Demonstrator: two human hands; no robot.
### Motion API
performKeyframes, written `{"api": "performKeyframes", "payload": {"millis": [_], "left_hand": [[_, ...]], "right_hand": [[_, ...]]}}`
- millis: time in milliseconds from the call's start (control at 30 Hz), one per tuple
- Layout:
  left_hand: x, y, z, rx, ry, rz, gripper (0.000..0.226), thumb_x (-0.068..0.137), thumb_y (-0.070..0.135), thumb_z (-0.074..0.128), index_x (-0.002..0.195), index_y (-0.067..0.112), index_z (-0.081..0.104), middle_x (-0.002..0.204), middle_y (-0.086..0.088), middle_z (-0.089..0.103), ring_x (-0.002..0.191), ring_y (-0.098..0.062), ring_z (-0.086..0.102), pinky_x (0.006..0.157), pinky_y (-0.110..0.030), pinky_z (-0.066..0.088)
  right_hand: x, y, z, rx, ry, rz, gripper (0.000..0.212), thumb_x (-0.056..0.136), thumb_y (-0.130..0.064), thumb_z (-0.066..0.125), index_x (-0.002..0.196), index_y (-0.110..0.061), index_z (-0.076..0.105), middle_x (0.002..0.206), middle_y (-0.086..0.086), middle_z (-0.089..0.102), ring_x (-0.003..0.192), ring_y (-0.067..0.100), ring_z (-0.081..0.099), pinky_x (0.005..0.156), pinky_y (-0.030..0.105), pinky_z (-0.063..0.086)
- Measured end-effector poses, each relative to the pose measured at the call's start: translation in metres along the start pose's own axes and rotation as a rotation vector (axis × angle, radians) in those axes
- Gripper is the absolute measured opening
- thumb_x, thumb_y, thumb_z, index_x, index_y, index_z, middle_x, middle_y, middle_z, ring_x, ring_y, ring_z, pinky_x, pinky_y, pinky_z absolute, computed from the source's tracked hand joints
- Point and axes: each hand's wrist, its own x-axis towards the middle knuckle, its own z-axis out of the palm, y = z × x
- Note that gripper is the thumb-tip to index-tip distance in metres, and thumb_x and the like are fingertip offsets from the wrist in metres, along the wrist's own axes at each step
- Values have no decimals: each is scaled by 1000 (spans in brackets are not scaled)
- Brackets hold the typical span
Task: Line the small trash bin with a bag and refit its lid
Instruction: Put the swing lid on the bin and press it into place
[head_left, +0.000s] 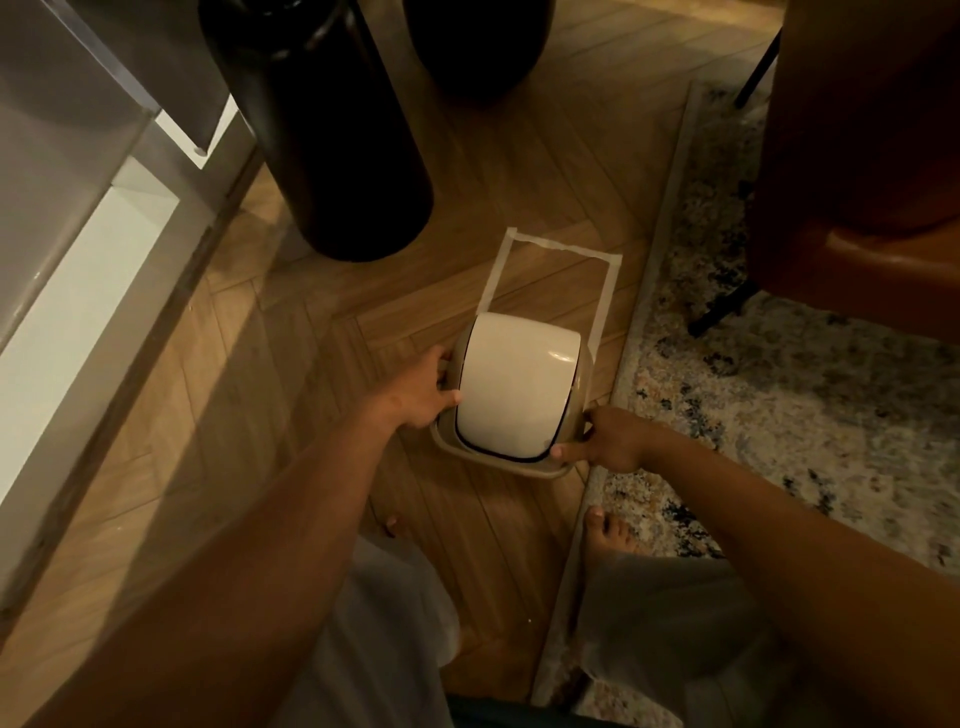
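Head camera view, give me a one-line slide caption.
Both hands, left and right, hold the lidded small bin over taped floor outline.

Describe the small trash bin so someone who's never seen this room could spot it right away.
Start at the tall black cylinder on the herringbone wood floor. Just nearer, beside the patterned rug, the small trash bin overlaps a masking-tape rectangle. It is the only pale thing there: beige with a cream domed lid, held between both hands.

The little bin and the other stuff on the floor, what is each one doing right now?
Bin: upright on the floor, held on both sides.
Lid: on the bin, flap closed.
Left hand: gripping the bin's left edge.
Right hand: gripping the bin's right edge.
Tape outline: stuck flat on the floor, the bin overlapping its near end.
Bag: none visible.
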Motion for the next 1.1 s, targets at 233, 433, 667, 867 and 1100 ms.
{"api": "performKeyframes", "payload": {"millis": [233,433,667,867,1100], "left_hand": [[-5,-2,-11,54,-31,21,80,87,40,70,152,21,27,152,-4,41,133,-23,45,100,-34,37],[-9,12,-13,-56,67,125,82,89,59,55,155,38,11,162,1,22,144,-25,31,113,-51,31],[-7,16,-2,-25,53,246,72,94,36,61,153,42,20,127,26,34,116,5,33,77,2,28],[-6,20,3,14,25,281,79,93,26,64,153,42,15,148,13,35,122,1,29,96,-12,25],[-5,23,9,42,22,291,85,90,30,68,154,40,12,154,3,34,123,-3,31,95,-19,28]], "right_hand": [[-7,-15,-14,-212,-4,18,92,79,-65,70,149,-12,43,146,13,52,128,28,54,105,36,45],[-8,-35,-29,-11,448,-174,105,71,-64,77,151,-24,21,153,3,36,126,29,52,96,45,50],[-5,-37,-14,-285,424,-233,102,86,-54,68,158,-23,4,167,10,5,149,39,16,115,54,30],[-7,-32,-16,-252,472,-206,93,86,-44,71,156,-25,12,164,13,15,145,42,25,109,51,37],[-10,-27,-16,-286,499,-192,93,85,-46,71,156,-25,14,163,11,17,140,42,33,104,51,42]]}}
